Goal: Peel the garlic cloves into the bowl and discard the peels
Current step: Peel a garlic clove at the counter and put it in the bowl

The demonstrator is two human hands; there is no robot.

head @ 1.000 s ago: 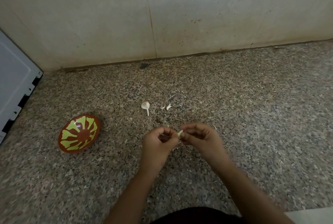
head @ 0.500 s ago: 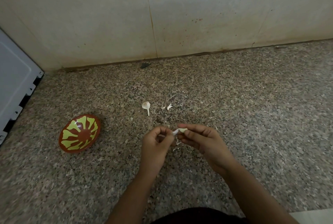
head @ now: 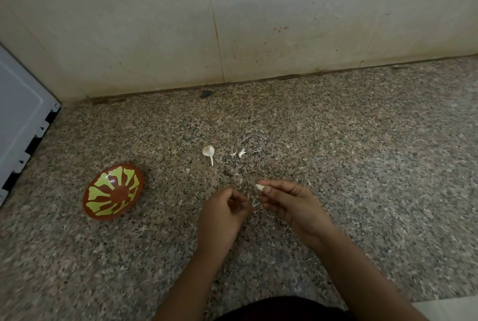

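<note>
Our right hand (head: 292, 200) pinches the garlic clove (head: 260, 187) between thumb and finger, its tip pointing left. Our left hand (head: 222, 210) sits just beside, fingers curled; whether it holds anything we cannot tell. The bowl (head: 121, 192) lies well left of both, nearer the left hand, so we judge the garlic clove must cross over.

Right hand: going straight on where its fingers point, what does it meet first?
Likely the stemmed garlic piece on the counter; the right hand, pinching a clove, points just past the left hand. Height unclear.
</note>
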